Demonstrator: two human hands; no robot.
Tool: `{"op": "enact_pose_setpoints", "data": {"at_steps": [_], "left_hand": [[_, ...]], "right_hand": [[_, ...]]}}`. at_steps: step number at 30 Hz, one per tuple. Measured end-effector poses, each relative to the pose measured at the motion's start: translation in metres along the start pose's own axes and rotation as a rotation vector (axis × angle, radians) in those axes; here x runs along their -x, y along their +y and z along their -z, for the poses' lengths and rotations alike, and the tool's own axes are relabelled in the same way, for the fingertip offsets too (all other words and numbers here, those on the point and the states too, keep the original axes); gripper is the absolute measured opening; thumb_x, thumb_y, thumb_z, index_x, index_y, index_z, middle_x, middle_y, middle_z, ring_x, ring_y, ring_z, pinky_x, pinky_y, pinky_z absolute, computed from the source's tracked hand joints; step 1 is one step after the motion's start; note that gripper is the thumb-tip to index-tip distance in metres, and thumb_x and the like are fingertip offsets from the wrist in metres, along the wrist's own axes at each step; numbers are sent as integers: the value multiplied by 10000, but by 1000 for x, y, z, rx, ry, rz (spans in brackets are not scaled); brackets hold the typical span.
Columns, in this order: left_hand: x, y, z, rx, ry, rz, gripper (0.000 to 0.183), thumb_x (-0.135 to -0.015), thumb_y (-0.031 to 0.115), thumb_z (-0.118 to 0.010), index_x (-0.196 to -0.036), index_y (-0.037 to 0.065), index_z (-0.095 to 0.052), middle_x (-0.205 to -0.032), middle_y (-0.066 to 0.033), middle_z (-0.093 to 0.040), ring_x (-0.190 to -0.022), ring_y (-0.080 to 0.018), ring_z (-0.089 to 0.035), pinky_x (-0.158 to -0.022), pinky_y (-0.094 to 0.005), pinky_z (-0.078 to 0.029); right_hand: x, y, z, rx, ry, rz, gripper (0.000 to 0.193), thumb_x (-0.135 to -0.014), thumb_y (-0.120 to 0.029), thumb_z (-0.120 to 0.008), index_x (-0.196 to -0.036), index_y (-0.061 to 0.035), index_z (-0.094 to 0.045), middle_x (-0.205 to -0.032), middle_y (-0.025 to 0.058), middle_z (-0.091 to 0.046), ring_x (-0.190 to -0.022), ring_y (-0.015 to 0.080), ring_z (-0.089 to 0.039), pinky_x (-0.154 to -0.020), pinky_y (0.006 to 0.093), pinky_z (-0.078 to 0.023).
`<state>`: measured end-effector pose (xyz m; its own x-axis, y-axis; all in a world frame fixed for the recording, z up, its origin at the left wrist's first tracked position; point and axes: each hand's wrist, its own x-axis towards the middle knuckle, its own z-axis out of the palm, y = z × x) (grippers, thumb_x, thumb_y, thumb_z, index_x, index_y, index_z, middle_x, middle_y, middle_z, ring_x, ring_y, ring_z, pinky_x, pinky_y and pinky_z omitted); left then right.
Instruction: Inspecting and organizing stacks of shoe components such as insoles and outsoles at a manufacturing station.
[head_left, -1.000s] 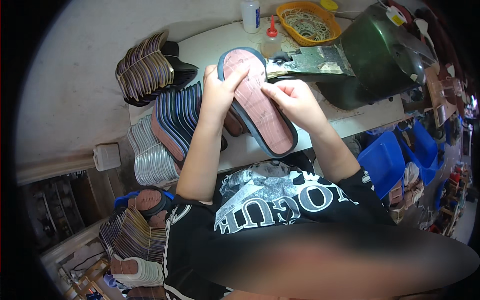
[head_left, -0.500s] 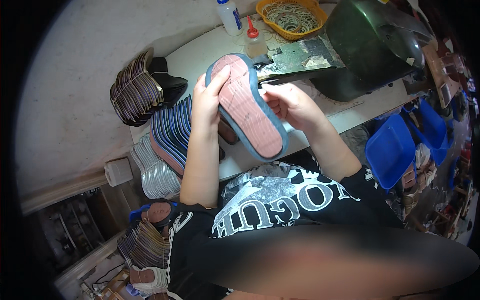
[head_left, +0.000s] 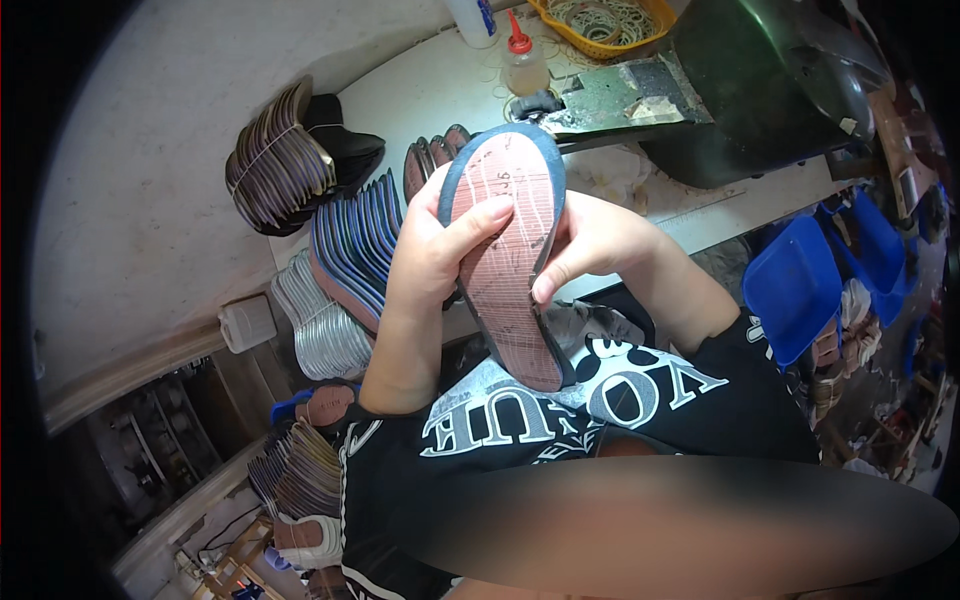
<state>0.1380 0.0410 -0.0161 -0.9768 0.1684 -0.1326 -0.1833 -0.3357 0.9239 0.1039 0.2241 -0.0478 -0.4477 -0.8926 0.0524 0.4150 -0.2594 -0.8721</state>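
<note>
A shoe sole with a pinkish-brown face and a dark blue-grey rim is held up in front of my chest. It stands tilted, its wide end away from me. My left hand is closed on its left side, thumb pressed on the pink face and fingers hidden behind. At the right edge, my right hand grips near the narrow middle. Its thumb rests along the rim and its other fingers are out of sight behind the sole. Several more brown soles stand on the white table just beyond my left hand.
Stacks of blue-edged soles, silver soles and tied dark soles line the left. Behind are a green machine, a red-tipped bottle and a yellow basket. Blue chairs stand at right.
The sole has come nearer my body and swung more upright. My right hand has moved from beside its edge to gripping it, and my left thumb has shifted on its face.
</note>
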Motion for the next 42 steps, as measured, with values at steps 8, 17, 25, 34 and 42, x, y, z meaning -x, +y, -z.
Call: {"op": "enact_pose_setpoints", "data": {"at_steps": [8,17,25,34,42], "left_hand": [[-16,10,8,-293,154,-232,450,-804,193,-715,-1122,-51,-512,-1024,-120,-621,-912,-166,-600,-825,-288,-478],[-56,-21,20,-313,248,-183,751,-599,266,-859,-1143,-58,-455,-1029,-181,-606,-911,-223,-617,-799,-318,-507],[-82,-44,54,-420,456,-242,366,-726,252,-774,-867,-65,-658,-903,-69,-532,-770,-142,-554,-695,-269,-458],[-93,-39,41,-60,344,-147,247,-773,146,-726,-869,-68,-649,-830,-72,-623,-721,-137,-601,-678,-251,-483],[-108,-40,34,33,280,-44,250,-807,118,-680,-968,-65,-626,-862,-98,-666,-735,-154,-640,-694,-267,-514]], "right_hand": [[-5,-57,-3,269,169,-272,200,-889,-231,-631,-916,-33,-631,-784,-16,-619,-650,35,-551,-578,189,-487],[-15,-27,13,286,424,-163,205,-864,-269,-665,-843,-66,-650,-722,-21,-605,-623,32,-544,-538,174,-445],[-16,4,29,41,643,21,191,-873,-197,-652,-895,-8,-666,-757,-7,-632,-642,20,-546,-583,161,-420],[-14,5,27,19,701,37,196,-863,-172,-654,-867,22,-680,-777,9,-642,-641,46,-542,-578,183,-419],[27,-11,18,-203,576,-41,260,-882,-167,-628,-997,67,-636,-900,103,-674,-753,114,-646,-694,240,-524]]}}
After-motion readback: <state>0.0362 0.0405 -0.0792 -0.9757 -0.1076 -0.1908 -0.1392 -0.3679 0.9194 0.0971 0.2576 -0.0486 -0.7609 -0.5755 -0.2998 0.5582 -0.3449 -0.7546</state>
